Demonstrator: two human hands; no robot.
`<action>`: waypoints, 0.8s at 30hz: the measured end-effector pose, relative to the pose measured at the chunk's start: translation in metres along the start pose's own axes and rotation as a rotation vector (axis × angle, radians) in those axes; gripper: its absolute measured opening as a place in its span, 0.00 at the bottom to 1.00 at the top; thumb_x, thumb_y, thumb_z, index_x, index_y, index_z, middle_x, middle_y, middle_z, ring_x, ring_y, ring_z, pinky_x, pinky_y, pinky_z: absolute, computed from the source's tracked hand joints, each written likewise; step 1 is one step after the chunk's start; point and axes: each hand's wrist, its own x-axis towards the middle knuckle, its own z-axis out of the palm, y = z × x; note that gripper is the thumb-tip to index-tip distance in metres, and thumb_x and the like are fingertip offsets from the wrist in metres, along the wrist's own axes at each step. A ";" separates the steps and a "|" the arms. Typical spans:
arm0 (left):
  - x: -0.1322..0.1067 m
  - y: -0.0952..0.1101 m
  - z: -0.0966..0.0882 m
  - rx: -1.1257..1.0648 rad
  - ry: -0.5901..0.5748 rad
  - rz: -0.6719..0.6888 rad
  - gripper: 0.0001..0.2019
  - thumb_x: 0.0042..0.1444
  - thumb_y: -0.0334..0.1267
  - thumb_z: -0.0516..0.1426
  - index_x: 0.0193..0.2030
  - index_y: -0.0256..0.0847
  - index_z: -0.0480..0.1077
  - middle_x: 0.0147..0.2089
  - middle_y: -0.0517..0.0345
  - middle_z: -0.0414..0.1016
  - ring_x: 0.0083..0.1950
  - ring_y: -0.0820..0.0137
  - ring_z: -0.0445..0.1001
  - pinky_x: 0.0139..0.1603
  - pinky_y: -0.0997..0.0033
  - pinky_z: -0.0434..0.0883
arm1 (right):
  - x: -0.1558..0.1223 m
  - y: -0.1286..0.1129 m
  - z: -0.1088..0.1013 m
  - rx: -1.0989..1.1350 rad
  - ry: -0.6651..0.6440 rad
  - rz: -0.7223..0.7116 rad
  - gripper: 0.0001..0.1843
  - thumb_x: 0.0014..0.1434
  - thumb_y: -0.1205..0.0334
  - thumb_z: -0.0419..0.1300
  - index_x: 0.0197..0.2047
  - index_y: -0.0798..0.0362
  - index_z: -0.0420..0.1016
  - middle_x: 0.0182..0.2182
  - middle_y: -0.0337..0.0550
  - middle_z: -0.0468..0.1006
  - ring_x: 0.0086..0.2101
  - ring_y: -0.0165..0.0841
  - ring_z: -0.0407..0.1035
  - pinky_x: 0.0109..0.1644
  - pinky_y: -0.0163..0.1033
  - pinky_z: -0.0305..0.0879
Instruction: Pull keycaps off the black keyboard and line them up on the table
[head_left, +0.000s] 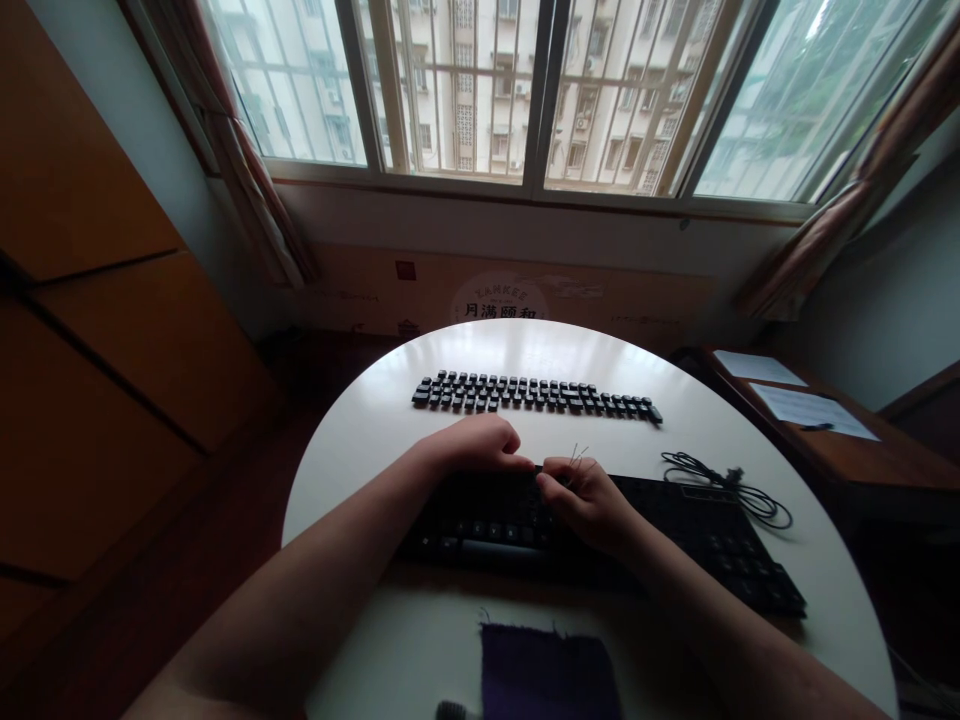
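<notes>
A black keyboard lies across the near half of a round white table. Both my hands rest over its upper middle. My left hand is curled shut, its fingertips pressed to the keyboard's top edge; what they pinch is hidden. My right hand is closed on a thin wire keycap puller, whose wire ends stick up above my fingers. Beyond the hands, several removed black keycaps are laid out in neat rows on the table.
The keyboard's black cable lies coiled at the right. A dark purple cloth sits at the table's near edge. A wooden side desk with papers stands to the right, wooden cabinets to the left, a window behind.
</notes>
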 end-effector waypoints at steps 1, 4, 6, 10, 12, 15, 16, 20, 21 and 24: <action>0.000 0.000 0.000 -0.001 -0.001 -0.001 0.22 0.55 0.55 0.57 0.20 0.40 0.66 0.20 0.61 0.66 0.25 0.72 0.62 0.26 0.71 0.54 | -0.001 0.000 0.000 -0.031 -0.020 -0.006 0.17 0.64 0.57 0.54 0.24 0.53 0.60 0.19 0.32 0.54 0.21 0.24 0.48 0.25 0.32 0.48; 0.000 0.000 0.000 -0.004 0.001 -0.003 0.22 0.55 0.55 0.57 0.19 0.40 0.66 0.20 0.61 0.65 0.24 0.72 0.61 0.25 0.70 0.54 | -0.002 -0.001 0.001 -0.117 -0.054 -0.016 0.18 0.63 0.58 0.54 0.23 0.53 0.58 0.19 0.31 0.52 0.22 0.24 0.48 0.26 0.32 0.48; 0.000 0.000 0.000 -0.006 0.005 -0.006 0.23 0.55 0.55 0.57 0.19 0.40 0.65 0.20 0.61 0.64 0.24 0.72 0.61 0.25 0.70 0.54 | -0.003 -0.002 0.003 -0.154 -0.042 -0.031 0.19 0.63 0.59 0.54 0.22 0.53 0.56 0.18 0.31 0.51 0.21 0.24 0.46 0.25 0.32 0.47; 0.000 0.000 0.000 -0.013 -0.002 -0.014 0.24 0.55 0.56 0.57 0.19 0.40 0.64 0.19 0.62 0.63 0.23 0.72 0.60 0.24 0.70 0.53 | -0.005 -0.006 0.005 -0.238 -0.041 -0.103 0.20 0.62 0.60 0.55 0.22 0.52 0.52 0.18 0.30 0.49 0.20 0.23 0.43 0.24 0.32 0.45; 0.001 -0.001 0.000 -0.017 -0.003 -0.015 0.24 0.55 0.57 0.57 0.19 0.40 0.64 0.19 0.62 0.63 0.23 0.72 0.59 0.24 0.70 0.53 | -0.005 -0.007 0.006 -0.264 -0.048 -0.136 0.21 0.61 0.61 0.55 0.21 0.52 0.51 0.18 0.30 0.49 0.20 0.23 0.43 0.24 0.32 0.44; 0.001 -0.001 0.000 -0.018 0.000 -0.019 0.24 0.55 0.57 0.58 0.19 0.40 0.65 0.19 0.62 0.64 0.23 0.72 0.59 0.25 0.70 0.53 | -0.006 -0.007 0.008 -0.263 -0.030 -0.144 0.21 0.61 0.61 0.55 0.21 0.52 0.51 0.18 0.30 0.50 0.21 0.23 0.44 0.24 0.32 0.45; 0.001 -0.001 0.000 -0.018 -0.001 -0.021 0.24 0.55 0.57 0.58 0.19 0.40 0.65 0.19 0.62 0.64 0.23 0.72 0.59 0.25 0.70 0.53 | -0.006 -0.006 0.008 -0.256 -0.008 -0.138 0.20 0.62 0.61 0.55 0.21 0.52 0.52 0.18 0.30 0.50 0.20 0.24 0.44 0.24 0.32 0.45; 0.001 0.000 -0.001 -0.011 -0.016 -0.041 0.24 0.55 0.57 0.57 0.18 0.40 0.65 0.20 0.61 0.65 0.23 0.72 0.60 0.25 0.70 0.53 | -0.007 -0.005 0.009 -0.246 0.093 -0.121 0.19 0.62 0.61 0.54 0.21 0.53 0.54 0.17 0.31 0.51 0.20 0.23 0.47 0.24 0.32 0.47; 0.001 0.000 -0.001 -0.007 -0.021 -0.049 0.24 0.55 0.57 0.57 0.18 0.40 0.64 0.20 0.61 0.66 0.23 0.72 0.60 0.25 0.70 0.53 | -0.007 -0.005 0.010 -0.248 0.106 -0.123 0.19 0.62 0.61 0.54 0.21 0.53 0.55 0.17 0.31 0.52 0.20 0.23 0.47 0.24 0.32 0.47; 0.001 0.001 -0.001 0.003 -0.027 -0.067 0.25 0.55 0.58 0.56 0.19 0.40 0.64 0.20 0.61 0.66 0.23 0.71 0.61 0.25 0.70 0.53 | -0.007 -0.004 0.010 -0.203 0.129 -0.134 0.19 0.62 0.60 0.55 0.20 0.53 0.58 0.16 0.32 0.55 0.19 0.24 0.49 0.24 0.32 0.49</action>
